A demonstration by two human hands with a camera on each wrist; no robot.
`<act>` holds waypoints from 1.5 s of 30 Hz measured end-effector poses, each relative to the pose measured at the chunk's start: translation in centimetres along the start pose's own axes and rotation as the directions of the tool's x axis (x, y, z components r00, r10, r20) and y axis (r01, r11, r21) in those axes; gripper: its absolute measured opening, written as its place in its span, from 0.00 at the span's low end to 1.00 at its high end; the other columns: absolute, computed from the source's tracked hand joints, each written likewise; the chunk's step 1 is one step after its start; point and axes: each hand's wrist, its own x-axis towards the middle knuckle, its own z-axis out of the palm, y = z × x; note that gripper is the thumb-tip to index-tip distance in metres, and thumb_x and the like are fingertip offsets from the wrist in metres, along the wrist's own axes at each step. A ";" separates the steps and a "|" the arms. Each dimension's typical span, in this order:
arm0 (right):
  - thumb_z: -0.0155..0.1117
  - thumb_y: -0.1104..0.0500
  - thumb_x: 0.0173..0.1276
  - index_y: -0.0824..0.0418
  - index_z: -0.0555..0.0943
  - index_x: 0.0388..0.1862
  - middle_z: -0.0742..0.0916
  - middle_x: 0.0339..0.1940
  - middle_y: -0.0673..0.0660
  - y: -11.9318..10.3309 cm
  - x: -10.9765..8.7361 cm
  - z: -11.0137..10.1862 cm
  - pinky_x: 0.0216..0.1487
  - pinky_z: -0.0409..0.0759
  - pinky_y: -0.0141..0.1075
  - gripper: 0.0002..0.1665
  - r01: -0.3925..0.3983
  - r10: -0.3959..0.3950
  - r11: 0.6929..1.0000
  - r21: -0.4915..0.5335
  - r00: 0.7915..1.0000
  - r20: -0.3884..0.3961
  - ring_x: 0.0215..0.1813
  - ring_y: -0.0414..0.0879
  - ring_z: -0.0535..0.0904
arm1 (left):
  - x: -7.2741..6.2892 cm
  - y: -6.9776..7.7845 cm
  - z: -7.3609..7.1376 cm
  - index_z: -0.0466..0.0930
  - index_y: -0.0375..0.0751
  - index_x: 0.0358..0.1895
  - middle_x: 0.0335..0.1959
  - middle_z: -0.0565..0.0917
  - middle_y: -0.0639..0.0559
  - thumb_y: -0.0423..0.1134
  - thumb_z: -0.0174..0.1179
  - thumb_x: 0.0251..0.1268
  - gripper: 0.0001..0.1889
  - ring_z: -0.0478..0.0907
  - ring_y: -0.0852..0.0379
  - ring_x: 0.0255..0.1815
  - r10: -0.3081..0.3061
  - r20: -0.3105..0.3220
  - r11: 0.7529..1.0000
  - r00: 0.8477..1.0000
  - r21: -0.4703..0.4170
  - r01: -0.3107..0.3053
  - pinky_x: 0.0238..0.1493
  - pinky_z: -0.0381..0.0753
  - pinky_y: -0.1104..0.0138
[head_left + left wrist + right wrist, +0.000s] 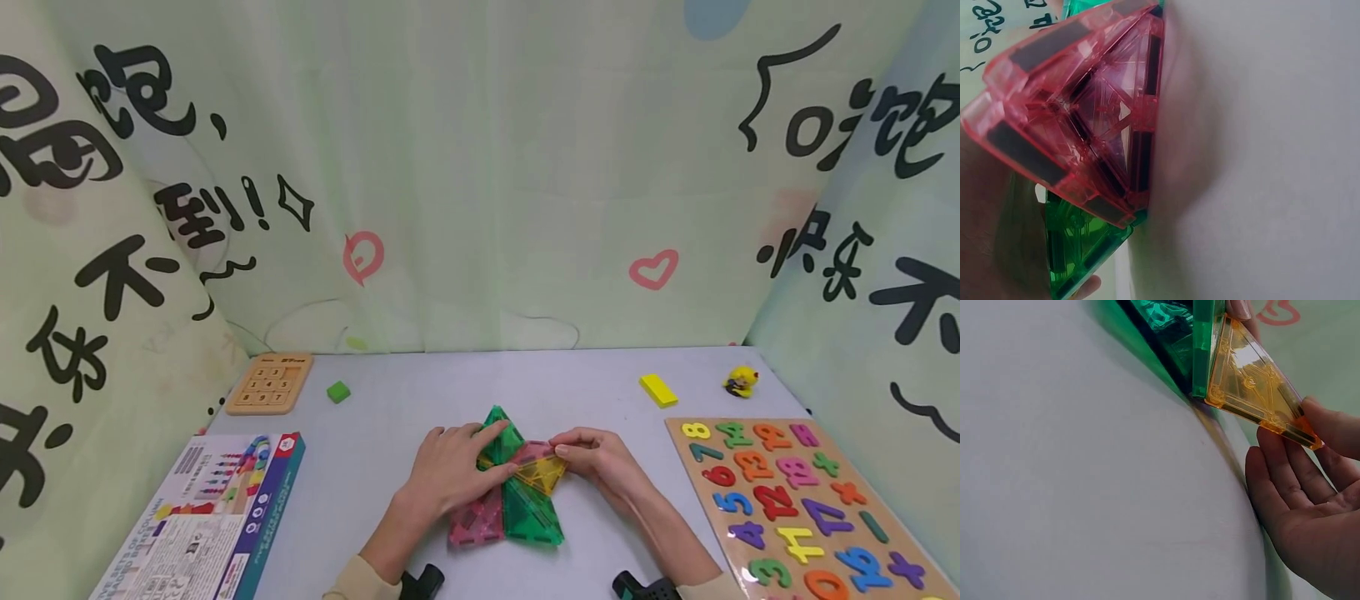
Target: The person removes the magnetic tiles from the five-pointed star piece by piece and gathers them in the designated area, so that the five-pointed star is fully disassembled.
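A model of translucent magnetic tiles stands at the table's front middle, with green tiles (531,512) and pink tiles (477,521) joined at their edges. My left hand (450,467) grips it from the left, its thumb and fingers spread across the upper part. At the right side, my right hand (603,467) pinches the outer corner of a yellow triangular magnetic tile (1257,384) between thumb and fingers. That tile's other end touches a green tile (1200,356). From the left wrist, a pink tile pyramid (1094,100) shows its hollow side; the left fingers are mostly hidden.
A number board (806,492) lies at right, a printed box (217,517) at left. Behind are a wooden number tray (270,383), a green block (338,392), a yellow block (658,390) and a small yellow figure (741,381). Curtains (480,175) surround the table.
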 end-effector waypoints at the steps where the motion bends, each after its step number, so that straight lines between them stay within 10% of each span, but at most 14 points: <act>1: 0.66 0.60 0.68 0.69 0.82 0.53 0.87 0.45 0.52 0.1 0.0 0.1 0.50 0.83 0.31 0.18 -0.001 0.002 1.000 0.011 1.000 -0.017 0.47 0.41 0.82 | 0.0 0.0 0.0 0.61 0.69 0.75 0.65 0.79 0.51 0.77 0.41 0.64 0.38 0.77 0.51 0.65 0.000 -0.001 1.000 1.000 0.000 0.000 0.64 0.72 0.47; 20: 0.66 0.66 0.66 0.72 0.81 0.54 0.87 0.44 0.53 0.6 -0.4 1.3 0.49 0.83 0.30 0.18 0.060 -0.047 0.994 0.090 0.989 -0.142 0.46 0.41 0.83 | 0.2 0.2 -0.1 0.69 0.67 0.71 0.71 0.73 0.51 0.75 0.44 0.64 0.35 0.71 0.49 0.71 0.002 -0.024 0.999 1.000 -0.050 -0.003 0.66 0.71 0.45; 34: 0.66 0.65 0.67 0.60 0.87 0.47 0.88 0.43 0.47 0.2 -0.7 0.7 0.52 0.82 0.28 0.11 0.081 -0.042 0.975 0.206 0.982 -0.186 0.47 0.40 0.82 | 0.2 1.0 -0.1 0.89 0.60 0.36 0.65 0.79 0.58 0.52 0.63 0.64 0.07 0.70 0.54 0.72 0.106 -0.110 0.954 0.988 -0.269 -0.133 0.70 0.70 0.52; 45: 0.61 0.58 0.74 0.59 0.77 0.66 0.81 0.65 0.58 -0.9 3.3 -1.7 0.53 0.81 0.26 0.23 0.077 -0.051 0.996 0.045 0.906 -0.420 0.45 0.34 0.86 | 0.4 1.1 -0.1 0.87 0.62 0.33 0.62 0.80 0.61 0.51 0.63 0.65 0.06 0.70 0.54 0.71 0.085 -0.066 0.954 0.994 -0.282 -0.100 0.71 0.70 0.52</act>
